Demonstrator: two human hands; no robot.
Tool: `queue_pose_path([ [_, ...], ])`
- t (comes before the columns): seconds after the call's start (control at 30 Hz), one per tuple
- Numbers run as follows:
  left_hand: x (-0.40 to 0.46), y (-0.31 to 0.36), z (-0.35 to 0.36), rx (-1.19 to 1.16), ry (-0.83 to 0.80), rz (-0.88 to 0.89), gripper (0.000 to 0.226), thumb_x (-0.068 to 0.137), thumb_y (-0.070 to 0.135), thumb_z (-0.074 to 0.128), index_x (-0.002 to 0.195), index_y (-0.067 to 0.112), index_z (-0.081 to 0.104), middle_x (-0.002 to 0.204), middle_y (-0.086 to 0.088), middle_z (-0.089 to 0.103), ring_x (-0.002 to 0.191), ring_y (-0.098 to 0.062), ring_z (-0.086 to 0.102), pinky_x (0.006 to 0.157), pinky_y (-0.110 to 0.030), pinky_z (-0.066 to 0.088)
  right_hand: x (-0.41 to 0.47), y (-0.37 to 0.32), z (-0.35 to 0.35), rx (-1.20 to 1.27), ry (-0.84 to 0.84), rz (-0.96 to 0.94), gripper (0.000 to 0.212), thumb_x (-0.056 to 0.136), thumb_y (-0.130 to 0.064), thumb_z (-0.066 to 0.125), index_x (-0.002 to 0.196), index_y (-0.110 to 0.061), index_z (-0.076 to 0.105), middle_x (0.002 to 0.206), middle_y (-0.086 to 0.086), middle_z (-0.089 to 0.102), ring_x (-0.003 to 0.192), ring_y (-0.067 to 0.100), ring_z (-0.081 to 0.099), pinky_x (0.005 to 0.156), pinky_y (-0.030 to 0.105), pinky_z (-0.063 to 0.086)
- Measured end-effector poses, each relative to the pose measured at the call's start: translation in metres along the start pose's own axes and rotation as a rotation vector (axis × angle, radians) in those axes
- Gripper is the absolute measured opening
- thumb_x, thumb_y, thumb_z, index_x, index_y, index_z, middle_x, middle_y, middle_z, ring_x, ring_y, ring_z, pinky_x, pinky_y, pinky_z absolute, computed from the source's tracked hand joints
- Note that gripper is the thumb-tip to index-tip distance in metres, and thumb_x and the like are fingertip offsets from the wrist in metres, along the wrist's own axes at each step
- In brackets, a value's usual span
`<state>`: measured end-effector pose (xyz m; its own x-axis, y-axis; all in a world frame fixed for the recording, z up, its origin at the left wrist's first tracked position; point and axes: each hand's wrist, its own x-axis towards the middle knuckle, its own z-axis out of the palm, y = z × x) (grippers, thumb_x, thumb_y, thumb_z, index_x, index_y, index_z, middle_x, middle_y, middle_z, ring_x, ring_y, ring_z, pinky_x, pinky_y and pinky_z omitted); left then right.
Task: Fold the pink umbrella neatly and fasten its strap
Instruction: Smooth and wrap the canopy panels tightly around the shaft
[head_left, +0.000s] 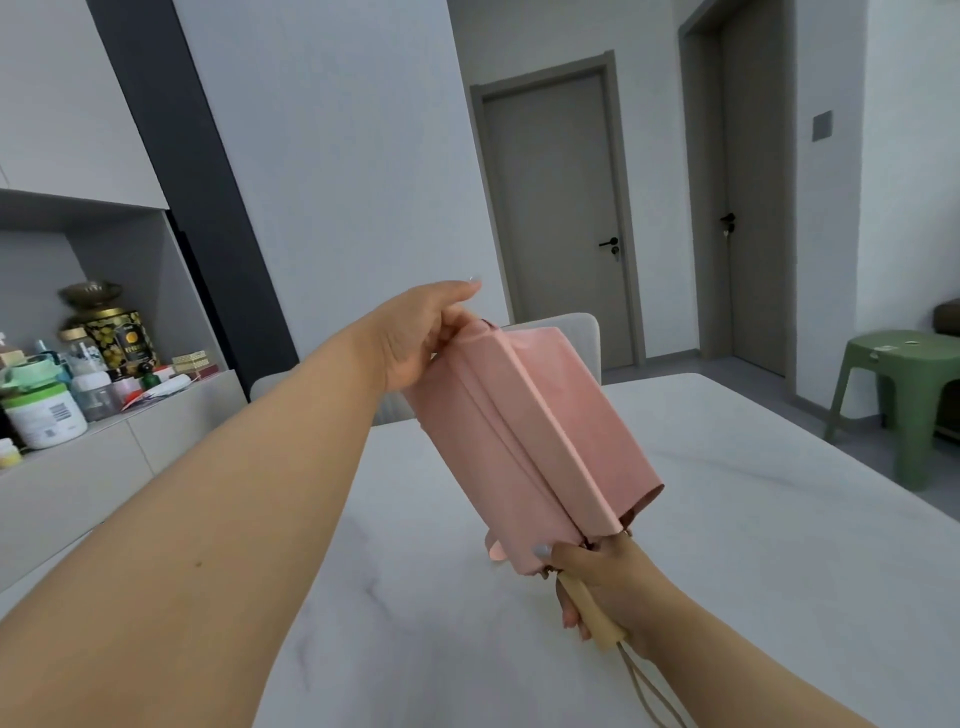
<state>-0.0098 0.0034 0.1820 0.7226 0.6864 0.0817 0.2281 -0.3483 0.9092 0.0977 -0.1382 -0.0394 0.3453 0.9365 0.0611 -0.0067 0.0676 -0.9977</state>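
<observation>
The pink umbrella (524, 436) is collapsed, its canopy hanging in loose flat folds, held slanted in the air above the white marble table (753, 519). My left hand (421, 338) pinches the canopy's top end, near the tip. My right hand (602, 577) grips the pale wooden handle (592, 613) at the lower end, thumb pressed against the fabric edge. A beige wrist cord (649, 691) dangles from the handle. A short pink strap tab (493, 548) sticks out loose at the lower left of the canopy.
A grey chair back (582, 332) stands behind the table. A green plastic stool (904, 384) is at the right. A counter at the left holds jars and bottles (62, 384). Two closed grey doors (561, 218) lie ahead.
</observation>
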Motion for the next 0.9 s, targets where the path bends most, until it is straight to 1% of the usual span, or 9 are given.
queue_pose_path([
  [0.07,-0.004,0.002,-0.001,0.003,-0.017,0.025,0.052,0.094,0.04,0.051,0.05,0.016,0.063,0.078,-0.001,0.067,0.069,-0.015,0.054,0.065,-0.028,0.038,0.0,0.0,0.0,0.021,0.004,-0.006,0.046,0.071,-0.031,0.07,0.108,-0.006,0.056,0.074,0.039,0.057,0.047,0.029,0.05,0.045,0.031,0.044],
  [0.17,-0.006,0.0,-0.004,-0.031,0.016,0.079,0.041,0.092,0.029,0.057,0.053,0.016,0.055,0.071,0.0,0.061,0.071,-0.015,0.05,0.065,-0.027,0.034,0.0,0.0,0.0,0.062,0.014,0.004,0.046,0.07,-0.03,0.07,0.103,0.0,0.057,0.051,0.017,0.053,0.043,0.027,0.048,0.042,0.029,0.042],
  [0.27,-0.007,-0.006,-0.008,-0.09,0.016,0.156,0.032,0.091,0.014,0.055,0.059,0.013,0.055,0.07,0.002,0.056,0.067,-0.011,0.047,0.061,-0.025,0.031,-0.001,0.0,-0.001,0.098,0.009,0.011,0.048,0.069,-0.031,0.07,0.098,0.005,0.06,0.048,0.017,0.052,0.043,0.027,0.046,0.042,0.028,0.041],
  [0.5,-0.013,-0.016,-0.014,-0.365,-0.012,0.242,0.014,0.079,0.01,0.053,0.066,0.015,0.052,0.063,0.002,0.059,0.065,-0.013,0.052,0.065,-0.028,0.034,-0.003,-0.003,-0.003,0.152,-0.028,0.005,0.046,0.07,-0.029,0.069,0.096,0.008,0.06,0.047,0.017,0.051,0.04,0.025,0.045,0.04,0.027,0.04],
  [0.6,-0.015,-0.014,-0.013,-0.284,0.028,0.255,0.018,0.076,0.013,0.057,0.059,0.019,0.054,0.062,0.002,0.057,0.061,-0.011,0.054,0.064,-0.027,0.035,-0.003,-0.002,-0.002,0.137,-0.03,-0.002,0.043,0.071,-0.03,0.069,0.097,0.003,0.06,0.047,0.017,0.052,0.04,0.025,0.046,0.042,0.028,0.041],
  [0.73,-0.016,-0.011,-0.011,-0.279,0.068,0.3,0.017,0.077,0.002,0.064,0.078,0.017,0.055,0.067,0.001,0.055,0.062,-0.01,0.062,0.066,-0.023,0.04,-0.002,-0.001,-0.001,0.116,-0.011,-0.003,0.047,0.07,-0.029,0.069,0.104,0.002,0.057,0.048,0.015,0.052,0.041,0.025,0.047,0.041,0.027,0.042],
  [0.8,-0.015,-0.01,-0.011,-0.256,0.113,0.277,0.018,0.073,0.01,0.063,0.089,0.016,0.059,0.066,0.0,0.062,0.07,-0.012,0.062,0.075,-0.027,0.041,-0.001,-0.001,-0.001,0.11,-0.003,-0.011,0.044,0.071,-0.029,0.069,0.102,0.0,0.058,0.048,0.017,0.053,0.042,0.026,0.047,0.042,0.028,0.042],
  [0.87,-0.014,-0.007,-0.008,-0.053,0.196,0.231,0.024,0.077,0.028,0.067,0.096,0.017,0.06,0.075,-0.001,0.065,0.083,-0.012,0.061,0.083,-0.029,0.038,-0.001,0.0,0.0,0.089,0.01,-0.024,0.042,0.071,-0.03,0.069,0.1,-0.002,0.059,0.05,0.019,0.052,0.043,0.026,0.048,0.043,0.029,0.043],
  [0.9,-0.014,-0.006,-0.004,0.047,0.233,0.207,0.027,0.081,0.035,0.067,0.099,0.016,0.06,0.083,-0.001,0.065,0.087,-0.011,0.06,0.081,-0.026,0.037,-0.001,0.0,0.0,0.074,0.02,-0.029,0.042,0.071,-0.031,0.068,0.1,-0.002,0.058,0.051,0.019,0.052,0.043,0.026,0.049,0.044,0.03,0.044],
])
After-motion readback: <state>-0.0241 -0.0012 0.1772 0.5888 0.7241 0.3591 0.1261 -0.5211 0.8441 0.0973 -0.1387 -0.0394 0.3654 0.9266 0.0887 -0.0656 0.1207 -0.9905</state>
